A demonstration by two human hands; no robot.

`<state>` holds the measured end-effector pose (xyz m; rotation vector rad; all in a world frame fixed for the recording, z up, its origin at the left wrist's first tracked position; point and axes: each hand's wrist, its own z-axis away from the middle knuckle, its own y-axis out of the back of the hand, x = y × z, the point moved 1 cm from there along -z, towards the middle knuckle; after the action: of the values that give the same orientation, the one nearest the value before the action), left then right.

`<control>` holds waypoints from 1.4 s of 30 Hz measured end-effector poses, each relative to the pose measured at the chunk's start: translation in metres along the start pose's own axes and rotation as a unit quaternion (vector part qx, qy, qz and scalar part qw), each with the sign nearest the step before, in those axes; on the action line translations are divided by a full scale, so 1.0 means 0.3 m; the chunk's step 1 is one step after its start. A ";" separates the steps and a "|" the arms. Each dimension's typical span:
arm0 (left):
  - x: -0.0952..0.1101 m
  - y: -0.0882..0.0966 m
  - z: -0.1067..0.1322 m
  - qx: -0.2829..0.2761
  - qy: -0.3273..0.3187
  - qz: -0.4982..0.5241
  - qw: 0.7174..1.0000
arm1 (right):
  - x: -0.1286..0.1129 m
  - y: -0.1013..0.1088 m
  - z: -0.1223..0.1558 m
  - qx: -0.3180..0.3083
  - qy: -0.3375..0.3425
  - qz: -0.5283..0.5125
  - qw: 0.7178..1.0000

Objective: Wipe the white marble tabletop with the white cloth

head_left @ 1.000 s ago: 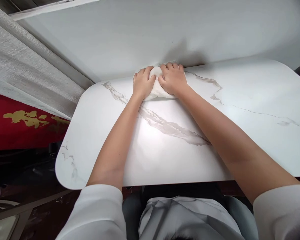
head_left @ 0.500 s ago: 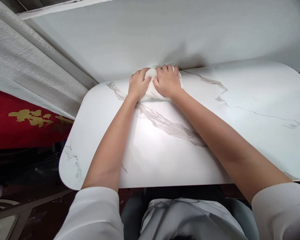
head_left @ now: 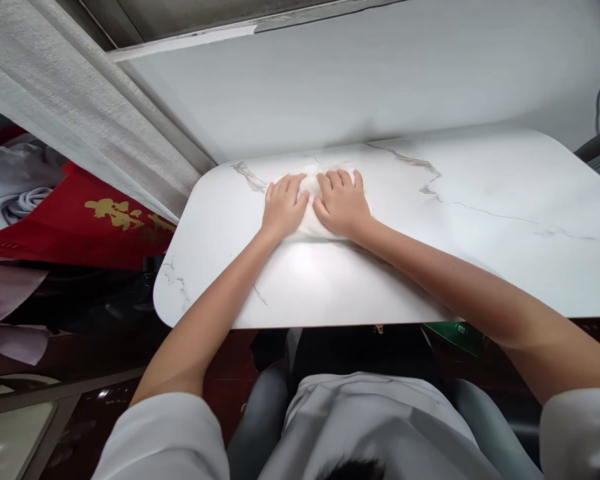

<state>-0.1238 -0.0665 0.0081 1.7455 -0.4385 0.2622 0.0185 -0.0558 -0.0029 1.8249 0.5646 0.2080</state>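
We rest our bare left hand (head_left: 283, 208) and bare right hand (head_left: 344, 201) palm-down, fingers slightly spread, on a soft, white, folded cloth (head_left: 309, 224). It lies just short of the far edge of our smooth, white, brown-grey-veined, round-cornered tabletop (head_left: 485, 180), which stretches away on both sides.
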 end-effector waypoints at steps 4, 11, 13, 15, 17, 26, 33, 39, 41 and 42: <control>0.062 0.031 0.185 -0.023 -0.009 -0.014 1.000 | -0.053 0.065 0.174 -0.005 0.016 -0.004 1.000; 0.111 0.088 0.451 -0.042 -0.028 -0.035 0.998 | -0.155 0.155 0.410 -0.011 0.069 -0.006 0.998; 0.108 0.103 0.500 -0.040 -0.028 -0.037 0.998 | -0.183 0.168 0.443 -0.007 0.083 -0.007 0.997; 0.101 0.117 0.539 -0.032 -0.025 -0.040 0.998 | -0.210 0.175 0.463 -0.003 0.096 -0.008 0.995; 0.089 0.129 0.566 -0.029 -0.020 -0.043 0.998 | -0.236 0.175 0.469 0.001 0.108 -0.007 0.994; -0.001 0.168 0.531 -0.032 0.023 -0.034 0.999 | -0.300 0.133 0.373 0.004 0.129 -0.027 0.991; -0.098 0.171 0.378 -0.009 0.033 -0.039 0.999 | -0.299 0.052 0.193 0.012 0.119 -0.044 0.992; -0.201 0.158 0.185 0.007 0.034 -0.015 0.999 | -0.281 -0.029 0.007 0.006 0.082 -0.051 0.995; -0.231 0.153 0.123 0.011 0.034 -0.006 0.999 | -0.271 -0.052 -0.051 0.010 0.071 -0.062 0.996; -0.244 0.150 0.094 0.015 0.036 -0.001 0.999 | -0.266 -0.062 -0.079 0.011 0.068 -0.067 0.995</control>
<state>-0.2109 -0.0909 0.0122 1.7602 -0.3824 0.3296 -0.0657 -0.0694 -0.0015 1.7953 0.7850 0.2374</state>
